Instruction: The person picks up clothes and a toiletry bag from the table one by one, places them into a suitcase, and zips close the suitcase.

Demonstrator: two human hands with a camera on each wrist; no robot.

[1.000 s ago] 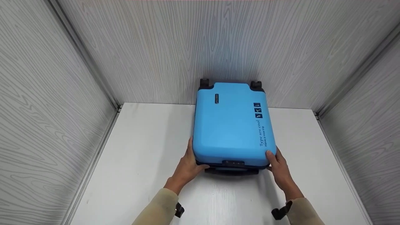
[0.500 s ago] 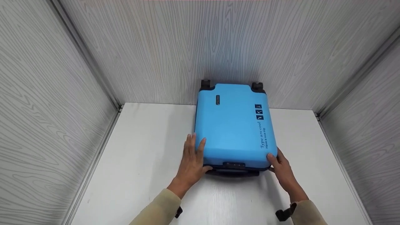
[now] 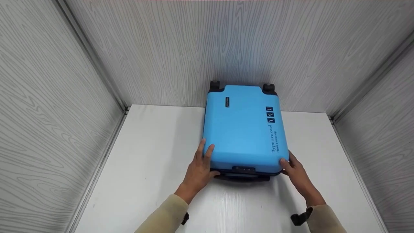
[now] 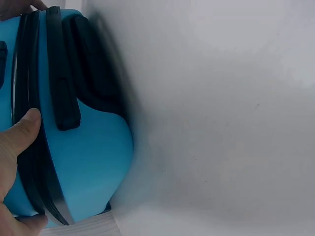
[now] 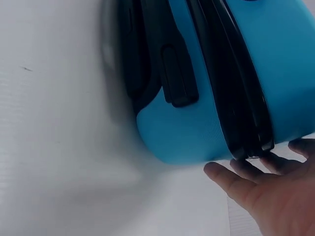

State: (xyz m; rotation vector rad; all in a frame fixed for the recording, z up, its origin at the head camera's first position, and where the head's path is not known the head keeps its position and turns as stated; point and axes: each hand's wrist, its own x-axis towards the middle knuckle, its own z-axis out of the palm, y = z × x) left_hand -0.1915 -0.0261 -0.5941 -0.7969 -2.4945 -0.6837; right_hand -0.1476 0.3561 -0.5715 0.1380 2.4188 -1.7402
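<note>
A light blue hard-shell suitcase (image 3: 242, 129) lies flat on the white table, its wheels toward the back wall and its black handle (image 3: 244, 178) toward me. My left hand (image 3: 196, 173) rests on the near left corner, with fingers extended over the edge. In the left wrist view its thumb (image 4: 25, 130) presses on the black zip seam. At the near right corner, my right hand (image 3: 296, 171) has its thumb on the top shell. The right wrist view shows its fairly straight fingers (image 5: 236, 184) touching the suitcase's side. Some left fingertips are hidden.
The white table (image 3: 148, 142) extends on both sides of the suitcase and in front of it. Grey wood-grain panels stand at the left, back (image 3: 168, 55) and right. The suitcase's wheels (image 3: 214, 85) sit close to the back panel.
Since one second ago, my left hand has shifted from the suitcase's left side onto its corner, fingers now over the top edge. My right hand stays at its corner. The view has shifted slightly.
</note>
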